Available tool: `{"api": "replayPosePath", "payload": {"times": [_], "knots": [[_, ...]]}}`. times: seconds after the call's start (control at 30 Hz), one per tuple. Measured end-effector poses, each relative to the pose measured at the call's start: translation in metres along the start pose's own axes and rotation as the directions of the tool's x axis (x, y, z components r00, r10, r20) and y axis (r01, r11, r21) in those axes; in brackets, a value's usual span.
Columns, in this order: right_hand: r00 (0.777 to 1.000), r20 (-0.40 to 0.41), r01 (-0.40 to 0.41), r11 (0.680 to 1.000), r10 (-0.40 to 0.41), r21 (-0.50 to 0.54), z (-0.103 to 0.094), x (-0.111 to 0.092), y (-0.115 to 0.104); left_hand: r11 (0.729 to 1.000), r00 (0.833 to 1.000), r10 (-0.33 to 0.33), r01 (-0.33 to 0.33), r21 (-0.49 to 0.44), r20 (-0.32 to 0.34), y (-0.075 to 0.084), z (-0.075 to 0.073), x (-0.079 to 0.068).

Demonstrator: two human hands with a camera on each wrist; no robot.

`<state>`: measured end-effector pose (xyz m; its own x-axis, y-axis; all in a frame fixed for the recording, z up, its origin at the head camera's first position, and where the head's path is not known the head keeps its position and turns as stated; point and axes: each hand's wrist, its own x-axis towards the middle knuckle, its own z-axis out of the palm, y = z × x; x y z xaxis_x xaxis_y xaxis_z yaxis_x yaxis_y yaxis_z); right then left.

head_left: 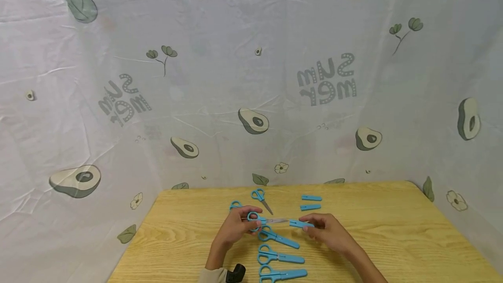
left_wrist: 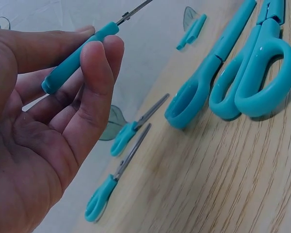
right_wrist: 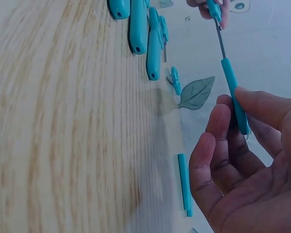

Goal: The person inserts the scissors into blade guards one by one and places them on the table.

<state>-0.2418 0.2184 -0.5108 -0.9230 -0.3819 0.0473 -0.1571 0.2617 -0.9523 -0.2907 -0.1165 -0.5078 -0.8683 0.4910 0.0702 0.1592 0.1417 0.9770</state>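
Observation:
My left hand point(head_left: 235, 227) pinches the blue handles of a pair of scissors point(head_left: 277, 220), whose bare metal blades point right. Between thumb and fingers, my right hand point(head_left: 329, 231) holds a blue blade cover point(right_wrist: 235, 94) in line with them. The blade tip meets the mouth of the cover; whether it is inside I cannot tell. Below the hands lie three sheathed scissors: one upper point(head_left: 286, 242), one middle point(head_left: 290, 258) and one nearest point(head_left: 291, 274). Beyond the left hand are two bare-bladed scissors, one farther back point(head_left: 258, 194) and one partly hidden point(head_left: 235, 204).
Two loose blue covers, a far one point(head_left: 312, 198) and a nearer one point(head_left: 310, 207), lie beyond my right hand. Everything rests on a wooden table point(head_left: 412, 239). A printed cloth point(head_left: 220, 82) hangs behind the table and along both sides.

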Motion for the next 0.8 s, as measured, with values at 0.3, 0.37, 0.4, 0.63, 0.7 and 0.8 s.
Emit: {"api": "replayPosePath", "payload": {"times": [0.3, 0.37, 0.4, 0.63, 0.7, 0.8], "knots": [[1.000, 0.011, 0.014, 0.999, -0.015, 0.032, -0.0009, 0.0010, 0.0021, 1.000, 1.000, -0.012, 0.013, -0.006, 0.004, -0.0017, 0.0041, 0.0025], [1.000, 0.013, 0.018, 0.999, -0.018, 0.037, -0.0006, 0.0020, 0.0026, 1.000, 1.000, -0.011, 0.011, -0.007, 0.004, -0.0014, 0.0041, 0.0027], [1.000, 0.013, 0.021, 0.999, -0.021, 0.039, -0.0004, 0.0025, 0.0026, 1.000, 1.000, -0.012, 0.012, -0.007, 0.005, -0.0014, 0.0042, 0.0029], [0.999, 0.003, 0.042, 0.999, -0.042, 0.017, 0.0034, 0.0053, 0.0001, 1.000, 1.000, 0.002, -0.002, 0.009, 0.012, 0.0004, 0.0069, 0.0038], [0.999, 0.002, 0.046, 0.999, -0.046, 0.007, 0.0045, 0.0060, -0.0012, 1.000, 1.000, 0.002, -0.003, 0.015, 0.013, 0.0009, 0.0074, 0.0039], [0.999, 0.004, 0.054, 0.999, -0.054, -0.004, 0.0057, 0.0066, -0.0032, 1.000, 1.000, -0.001, 0.001, 0.013, 0.009, 0.0011, 0.0076, 0.0042]]}}
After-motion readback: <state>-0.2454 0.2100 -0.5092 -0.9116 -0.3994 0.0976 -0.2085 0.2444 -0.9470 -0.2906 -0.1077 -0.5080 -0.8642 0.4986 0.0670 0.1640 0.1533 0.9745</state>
